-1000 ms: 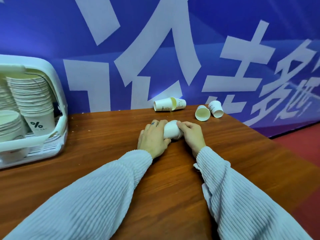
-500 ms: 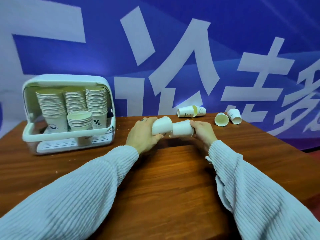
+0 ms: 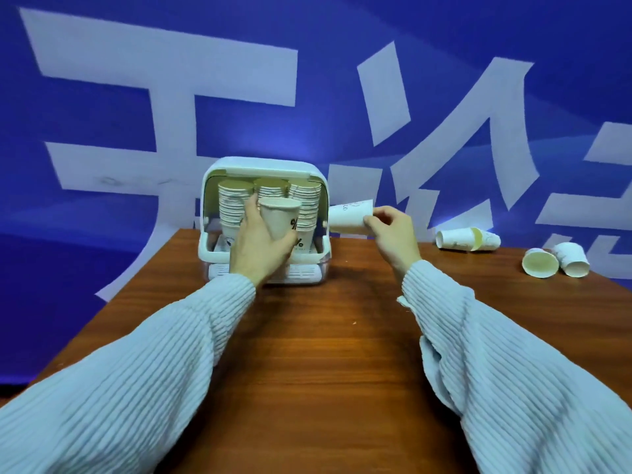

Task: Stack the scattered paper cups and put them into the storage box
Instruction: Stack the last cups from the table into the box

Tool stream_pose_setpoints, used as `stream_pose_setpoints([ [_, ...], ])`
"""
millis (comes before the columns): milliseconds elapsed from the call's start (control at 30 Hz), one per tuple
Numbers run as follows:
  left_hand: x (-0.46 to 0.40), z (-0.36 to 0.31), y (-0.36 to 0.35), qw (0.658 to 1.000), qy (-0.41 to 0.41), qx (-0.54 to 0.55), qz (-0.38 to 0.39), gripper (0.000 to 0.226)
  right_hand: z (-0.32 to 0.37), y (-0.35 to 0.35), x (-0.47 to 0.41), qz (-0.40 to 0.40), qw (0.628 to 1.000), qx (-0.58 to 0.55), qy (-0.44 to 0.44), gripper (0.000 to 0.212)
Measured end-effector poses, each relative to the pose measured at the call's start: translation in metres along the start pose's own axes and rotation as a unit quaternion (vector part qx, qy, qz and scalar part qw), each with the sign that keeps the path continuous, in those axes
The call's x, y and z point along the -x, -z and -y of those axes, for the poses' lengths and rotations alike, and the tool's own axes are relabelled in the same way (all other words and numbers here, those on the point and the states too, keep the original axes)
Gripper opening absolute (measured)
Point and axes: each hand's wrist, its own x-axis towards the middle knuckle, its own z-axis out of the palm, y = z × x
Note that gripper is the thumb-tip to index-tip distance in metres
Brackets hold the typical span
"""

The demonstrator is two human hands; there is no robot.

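My left hand [image 3: 258, 248] grips an upright paper cup [image 3: 280, 218] with a % mark, held in front of the open white storage box [image 3: 263, 165]. Tall stacks of cups [image 3: 236, 203] fill the box behind it. My right hand [image 3: 393, 234] pinches a second paper cup [image 3: 349, 217] lying sideways in the air, just right of the box. On the table at the right lie two nested cups [image 3: 466, 239] and two loose cups [image 3: 540, 263], [image 3: 573, 260] on their sides.
The brown wooden table [image 3: 325, 354] runs up to a blue banner wall [image 3: 307, 80] with large white characters. The table's left edge slants away at the left of the box.
Both hands lifted off the table and moved left toward the box. The two cups, joined before, are now apart, one in each hand. The view swung left.
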Motion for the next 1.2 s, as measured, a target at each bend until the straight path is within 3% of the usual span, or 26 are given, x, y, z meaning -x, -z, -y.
stream_pose_setpoints([
  [267,-0.019,0.043,0.045,0.991,0.049,0.054,-0.112,0.089,0.037,-0.081,-0.007,0.068,0.98,0.081,0.17,0.02],
  [367,-0.023,0.053,0.047,0.99,0.056,0.059,-0.12,0.088,0.042,-0.1,-0.015,0.111,0.937,0.228,0.242,0.028],
  [467,-0.025,0.059,0.045,0.99,0.051,0.05,-0.118,0.087,0.045,-0.11,-0.02,0.213,0.869,0.362,0.261,0.039],
  [567,-0.027,0.058,0.04,0.991,0.04,0.051,-0.115,0.086,0.04,-0.116,-0.012,0.279,0.828,0.403,0.273,0.045],
  [733,-0.04,0.042,0.032,0.992,-0.006,0.067,-0.105,0.082,0.023,-0.114,-0.005,0.271,0.783,0.455,0.326,0.064],
  [767,-0.045,0.037,0.029,0.991,-0.015,0.073,-0.107,0.082,0.02,-0.113,-0.007,0.257,0.792,0.445,0.331,0.068],
  [867,-0.057,0.022,0.022,0.99,-0.031,0.082,-0.108,0.087,0.013,-0.104,-0.001,0.158,0.896,0.303,0.283,0.064],
  [933,-0.061,0.014,0.015,0.994,-0.048,0.059,-0.075,0.093,0.006,-0.096,0.006,0.093,0.933,0.241,0.249,0.057],
  [1067,-0.066,0.014,-0.005,0.997,-0.032,-0.067,0.028,0.083,-0.013,-0.075,0.018,0.1,0.932,0.254,0.239,0.053],
  [1133,-0.061,0.019,-0.011,0.986,-0.01,-0.151,0.069,0.067,-0.02,-0.063,0.022,0.109,0.928,0.27,0.234,0.053],
  [1200,-0.052,0.027,-0.014,0.973,-0.009,-0.214,0.09,0.07,-0.026,-0.051,0.026,0.107,0.93,0.271,0.224,0.052],
])
